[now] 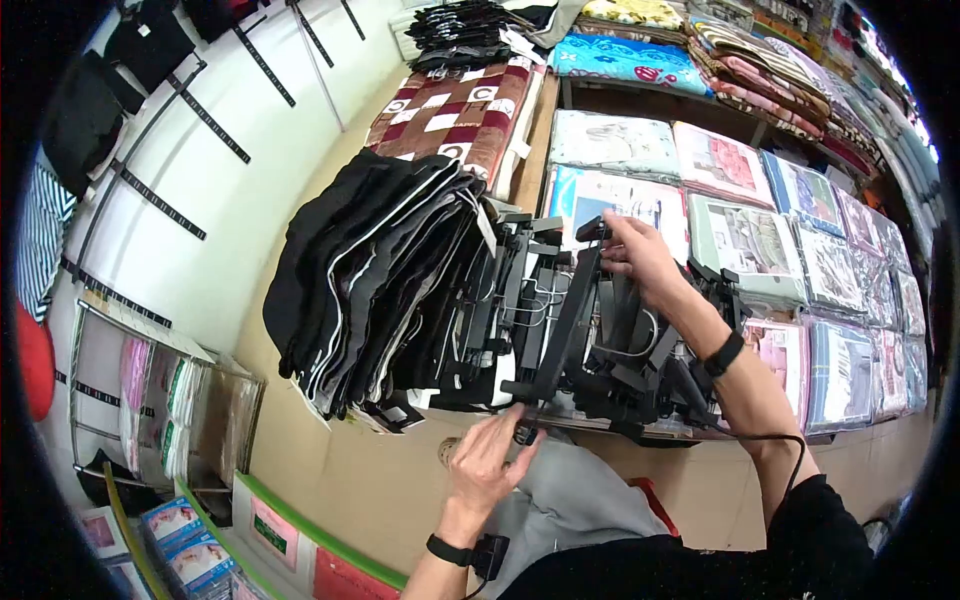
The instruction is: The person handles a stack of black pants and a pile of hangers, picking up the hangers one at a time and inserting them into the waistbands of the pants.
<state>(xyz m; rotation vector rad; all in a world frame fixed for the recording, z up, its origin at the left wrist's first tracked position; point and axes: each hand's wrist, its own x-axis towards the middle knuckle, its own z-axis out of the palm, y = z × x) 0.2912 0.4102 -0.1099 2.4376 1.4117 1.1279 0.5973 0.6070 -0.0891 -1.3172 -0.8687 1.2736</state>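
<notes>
A black clip hanger (570, 325) stands slanted in front of me, a long dark bar with a clip at each end. My right hand (640, 258) has its fingers closed around the clip at the far end. At the near end, my left hand (492, 458) pinches the lower clip between thumb and fingers; that hand is slightly blurred. Beneath and around the bar lies a pile of more black clip hangers (640, 365) with metal hooks. To the left, a thick stack of folded black trousers (370, 270), some with white piping, leans against the hangers.
Packaged bedding sets (745, 245) lie in rows on the right. Behind the trousers is a brown checked blanket (460, 110), with dark garments (460, 35) beyond. A wall rack (160, 205) and a shelf with green edging (320, 540) stand left.
</notes>
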